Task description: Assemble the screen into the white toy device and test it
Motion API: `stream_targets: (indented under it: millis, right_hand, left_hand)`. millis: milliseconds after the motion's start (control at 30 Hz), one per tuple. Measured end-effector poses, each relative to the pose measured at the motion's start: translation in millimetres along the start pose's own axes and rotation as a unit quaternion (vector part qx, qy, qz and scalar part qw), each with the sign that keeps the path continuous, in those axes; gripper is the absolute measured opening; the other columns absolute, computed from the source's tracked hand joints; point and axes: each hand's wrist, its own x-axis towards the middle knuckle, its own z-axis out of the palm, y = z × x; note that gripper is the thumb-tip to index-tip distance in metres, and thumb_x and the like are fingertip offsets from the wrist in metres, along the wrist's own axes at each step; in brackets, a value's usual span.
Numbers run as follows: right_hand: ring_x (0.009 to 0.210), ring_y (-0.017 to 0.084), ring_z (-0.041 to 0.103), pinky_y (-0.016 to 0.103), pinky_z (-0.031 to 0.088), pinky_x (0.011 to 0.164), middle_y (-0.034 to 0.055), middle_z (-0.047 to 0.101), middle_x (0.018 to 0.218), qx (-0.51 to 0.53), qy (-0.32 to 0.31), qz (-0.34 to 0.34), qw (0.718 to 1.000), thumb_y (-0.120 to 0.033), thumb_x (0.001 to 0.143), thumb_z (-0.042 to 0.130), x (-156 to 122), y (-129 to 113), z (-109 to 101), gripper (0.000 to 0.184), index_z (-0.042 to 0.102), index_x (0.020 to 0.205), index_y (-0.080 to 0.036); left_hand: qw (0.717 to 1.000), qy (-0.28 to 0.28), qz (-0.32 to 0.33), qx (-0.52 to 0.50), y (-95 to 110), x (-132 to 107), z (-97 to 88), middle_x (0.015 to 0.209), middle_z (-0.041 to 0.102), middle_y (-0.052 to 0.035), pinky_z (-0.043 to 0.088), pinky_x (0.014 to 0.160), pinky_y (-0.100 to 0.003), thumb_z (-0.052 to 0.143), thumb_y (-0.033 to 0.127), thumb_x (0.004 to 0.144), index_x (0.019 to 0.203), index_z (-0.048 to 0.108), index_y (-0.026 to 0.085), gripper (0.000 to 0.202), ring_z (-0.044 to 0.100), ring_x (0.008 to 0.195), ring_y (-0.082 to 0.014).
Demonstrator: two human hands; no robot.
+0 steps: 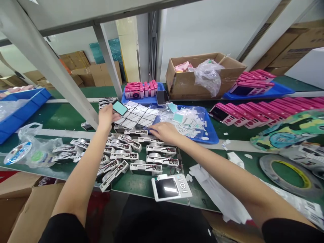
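Note:
My left hand (105, 116) pinches a dark-framed screen panel (120, 107) faced with light-blue film, above the left edge of the laid-out panels. Those panels (138, 114) lie in rows, their white printed backs up. My right hand (165, 132) reaches to their lower right corner, fingers stretched out and partly hidden; whether the fingertips touch a panel is unclear. Beneath and in front of my hands stand several white camera bodies (124, 156) with their inner parts exposed. One white camera (167, 188) lies screen up at the bench's near edge.
A blue tray (214, 133) holds peeled films and scraps. Behind it are a cardboard box (202, 82) and pink cameras (134, 91) in another tray. More pink cameras (243, 113) line the right. A tape roll (265, 168) lies at right; a slanted metal post (58, 67) stands left.

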Motion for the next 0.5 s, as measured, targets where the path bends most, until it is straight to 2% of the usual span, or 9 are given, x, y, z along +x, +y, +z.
stream_targets:
  millis: [67,100,133,200,267,367,433,500]
  right_hand:
    - [0.112,0.022,0.066,0.044,0.058,0.096,0.0099,0.063,0.132,0.006,0.019,0.009,1.0,-0.04,0.1,0.062,-4.9,8.2,-9.0,0.035,0.062,0.129,-0.021]
    - [0.112,0.022,0.065,0.045,0.058,0.096,0.01,0.063,0.133,0.007,0.029,0.014,0.999,-0.04,0.1,0.062,-7.8,14.3,-13.5,0.035,0.062,0.129,-0.021]
    - [0.112,0.022,0.065,0.045,0.058,0.096,0.01,0.063,0.133,0.006,0.036,0.017,0.999,-0.04,0.1,0.062,-10.8,21.3,-17.2,0.035,0.062,0.129,-0.02]
    - [0.113,0.023,0.065,0.045,0.058,0.097,0.01,0.063,0.133,-0.001,0.043,0.02,0.999,-0.04,0.1,0.062,-16.1,35.8,-21.2,0.035,0.062,0.129,-0.02]
    - [0.117,0.024,0.064,0.047,0.057,0.099,0.0104,0.062,0.136,-0.014,0.041,0.013,0.999,-0.038,0.099,0.063,-19.1,46.7,-19.3,0.037,0.061,0.132,-0.02]
    - [0.125,0.027,0.061,0.051,0.054,0.103,0.0114,0.057,0.144,-0.039,0.038,-0.01,0.998,-0.038,0.098,0.065,-16.4,50.8,-9.1,0.042,0.058,0.136,-0.021]
    - [0.124,0.026,0.061,0.051,0.054,0.104,0.0112,0.057,0.143,-0.053,0.04,-0.026,0.997,-0.038,0.098,0.064,-8.7,47.1,-3.2,0.04,0.06,0.135,-0.022]
    - [0.12,0.025,0.063,0.049,0.056,0.101,0.0107,0.06,0.139,-0.067,0.047,-0.031,0.996,-0.039,0.099,0.063,3.4,42.0,-2.9,0.037,0.061,0.131,-0.021]
  left_hand:
    - [0.999,0.025,-0.004,-0.025,16.1,-11.7,-15.4,0.128,0.064,-0.0104,0.06,0.092,-0.045,0.063,0.041,0.098,0.129,0.06,0.017,0.039,0.067,0.109,-0.0235]
    - [0.999,0.029,0.0,-0.032,24.2,-19.9,-23.5,0.124,0.065,-0.0103,0.059,0.091,-0.044,0.047,0.037,0.107,0.128,0.061,0.013,0.035,0.067,0.108,-0.0214]
    - [0.998,0.039,0.005,-0.04,31.7,-29.6,-31.5,0.115,0.068,-0.0086,0.061,0.085,-0.04,0.051,0.039,0.105,0.124,0.062,0.014,0.033,0.069,0.099,-0.019]
    - [0.997,0.049,0.031,-0.054,42.6,-51.9,-47.2,0.092,0.072,-0.0052,0.061,0.075,-0.033,0.05,0.033,0.105,0.123,0.062,0.008,0.034,0.07,0.079,-0.0139]
    - [0.995,0.046,0.048,-0.072,45.3,-76.7,-61.7,0.081,0.073,-0.0035,0.06,0.067,-0.026,0.051,0.03,0.102,0.113,0.067,0.008,0.03,0.067,0.066,-0.0098]
    - [0.991,0.057,0.057,-0.108,32.6,-116.1,-80.2,0.07,0.071,-0.0014,0.057,0.055,-0.023,0.057,0.027,0.093,0.088,0.071,0.013,0.021,0.065,0.057,-0.0105]
    - [0.989,0.073,0.041,-0.124,16.0,-143.3,-89.0,0.058,0.066,0.0004,0.056,0.047,-0.024,0.071,0.03,0.077,0.069,0.068,0.016,0.016,0.062,0.05,-0.0124]
    - [0.987,0.089,0.016,-0.132,-2.9,-170.0,-95.2,0.061,0.069,-0.0012,0.056,0.042,-0.03,0.081,0.035,0.064,0.069,0.072,0.018,0.02,0.062,0.048,-0.0174]
